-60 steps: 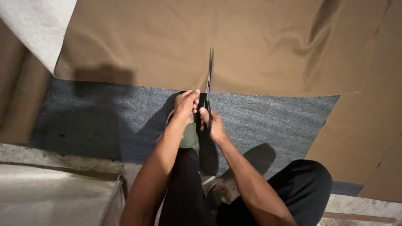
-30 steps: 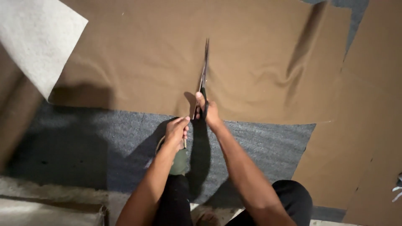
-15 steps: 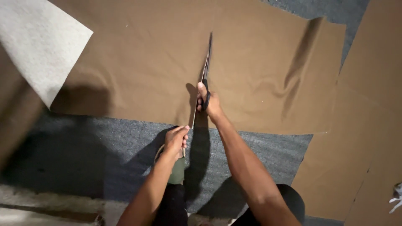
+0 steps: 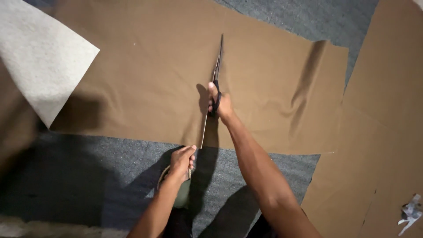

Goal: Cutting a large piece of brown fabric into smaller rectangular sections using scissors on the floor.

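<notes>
A wide sheet of brown fabric (image 4: 145, 79) lies flat on a grey carpet (image 4: 88, 176). My right hand (image 4: 219, 103) grips a pair of long dark scissors (image 4: 217, 66) whose blades point away from me, partway into the fabric. A straight cut runs from the fabric's near edge up to the scissors. My left hand (image 4: 181, 161) pinches the near edge of the fabric just left of the cut, above my shoe (image 4: 178, 194).
A pale grey felt-like sheet (image 4: 39, 66) overlaps the fabric at the upper left. More brown fabric (image 4: 387, 132) covers the floor on the right, with a small white scrap (image 4: 410, 213) at the lower right.
My right hand has pushed the scissors farther away from me through the fabric, lengthening the cut. My left hand stayed at the near edge while the view tilted forward.
</notes>
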